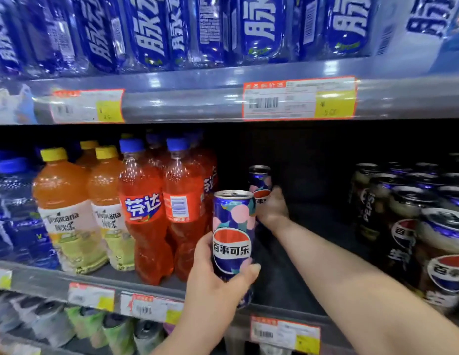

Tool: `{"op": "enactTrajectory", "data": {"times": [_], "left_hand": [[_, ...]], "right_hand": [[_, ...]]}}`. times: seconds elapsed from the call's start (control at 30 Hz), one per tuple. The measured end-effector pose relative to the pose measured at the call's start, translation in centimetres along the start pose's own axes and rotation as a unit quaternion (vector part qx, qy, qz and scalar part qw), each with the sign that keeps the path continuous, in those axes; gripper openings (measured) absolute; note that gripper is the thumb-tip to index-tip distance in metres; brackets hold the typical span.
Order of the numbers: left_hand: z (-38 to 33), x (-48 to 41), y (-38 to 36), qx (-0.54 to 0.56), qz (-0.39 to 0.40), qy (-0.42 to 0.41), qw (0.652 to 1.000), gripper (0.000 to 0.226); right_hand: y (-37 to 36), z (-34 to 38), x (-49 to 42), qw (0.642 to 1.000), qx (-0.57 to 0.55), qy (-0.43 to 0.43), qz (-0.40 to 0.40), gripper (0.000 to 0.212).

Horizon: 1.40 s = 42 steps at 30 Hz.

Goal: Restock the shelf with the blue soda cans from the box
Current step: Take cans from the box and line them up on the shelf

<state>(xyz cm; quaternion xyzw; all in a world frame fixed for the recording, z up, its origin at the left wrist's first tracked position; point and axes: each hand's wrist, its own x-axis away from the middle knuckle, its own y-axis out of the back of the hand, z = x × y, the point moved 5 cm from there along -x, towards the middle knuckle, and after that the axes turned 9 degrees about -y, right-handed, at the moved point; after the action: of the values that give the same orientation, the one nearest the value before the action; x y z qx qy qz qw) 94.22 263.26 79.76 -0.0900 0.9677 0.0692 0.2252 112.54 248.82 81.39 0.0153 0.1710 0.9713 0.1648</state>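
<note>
My left hand (218,283) grips a blue soda can (233,226) with pink and teal patches and a red, white and blue logo. It holds the can upright at the front edge of the middle shelf (287,285). My right hand (272,208) reaches deep into the dark gap on that shelf and grips a second blue can (259,181), upright near the back. The box is out of view.
Orange soda bottles (143,206) and juice bottles (67,208) stand left of the gap. Black cola cans (408,213) fill the right side. Blue bottles (151,29) line the shelf above. Price tags (299,98) run along the shelf edges. More cans sit on the shelf below.
</note>
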Motion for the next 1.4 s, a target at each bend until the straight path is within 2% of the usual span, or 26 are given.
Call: {"op": "enactTrajectory", "data": {"times": [0.17, 0.27, 0.37, 0.57, 0.7, 0.87, 0.97, 1.03, 1.27, 1.4], "left_hand": [[0.5, -0.4, -0.6, 0.009, 0.006, 0.01, 1.0, 0.054], [0.3, -0.7, -1.1, 0.025, 0.006, 0.014, 1.0, 0.054], [0.2, -0.9, -1.4, 0.037, 0.0, 0.02, 0.999, 0.054], [0.2, -1.6, -1.5, 0.018, -0.003, 0.015, 1.0, 0.053], [0.2, -2.6, -2.4, 0.003, 0.008, 0.016, 1.0, 0.052], [0.1, -5.3, -5.6, 0.004, 0.033, 0.003, 0.999, 0.058], [0.6, -7.2, -8.0, 0.001, 0.038, 0.015, 0.999, 0.065], [1.3, -8.5, -9.6, -0.012, 0.045, 0.02, 0.999, 0.073], [3.1, -10.9, -12.8, -0.041, 0.056, 0.031, 0.997, 0.075], [4.1, -10.7, -12.9, -0.079, 0.077, 0.034, 0.993, 0.077]], "right_hand": [[-0.3, -0.9, -0.8, 0.996, 0.049, 0.005, 0.081, 0.063], [-0.4, -1.7, -1.3, 0.983, 0.137, 0.031, 0.121, 0.043], [-0.9, -1.5, -1.6, 0.981, 0.147, 0.048, 0.117, 0.037], [-1.9, -1.5, -1.7, 0.988, 0.114, 0.011, 0.101, 0.058], [0.3, -1.5, -1.6, 0.992, 0.08, 0.006, 0.095, 0.07], [6.6, -2.1, -1.4, 0.998, 0.043, -0.009, -0.034, 0.053], [9.2, -2.6, -0.1, 0.998, 0.002, -0.002, -0.068, 0.043], [10.1, -2.9, 0.9, 0.998, -0.017, 0.011, -0.06, 0.042], [10.8, -4.1, 3.2, 1.0, 0.011, 0.015, -0.019, 0.032], [9.7, -3.9, 3.8, 1.0, 0.022, 0.001, 0.017, 0.042]]}}
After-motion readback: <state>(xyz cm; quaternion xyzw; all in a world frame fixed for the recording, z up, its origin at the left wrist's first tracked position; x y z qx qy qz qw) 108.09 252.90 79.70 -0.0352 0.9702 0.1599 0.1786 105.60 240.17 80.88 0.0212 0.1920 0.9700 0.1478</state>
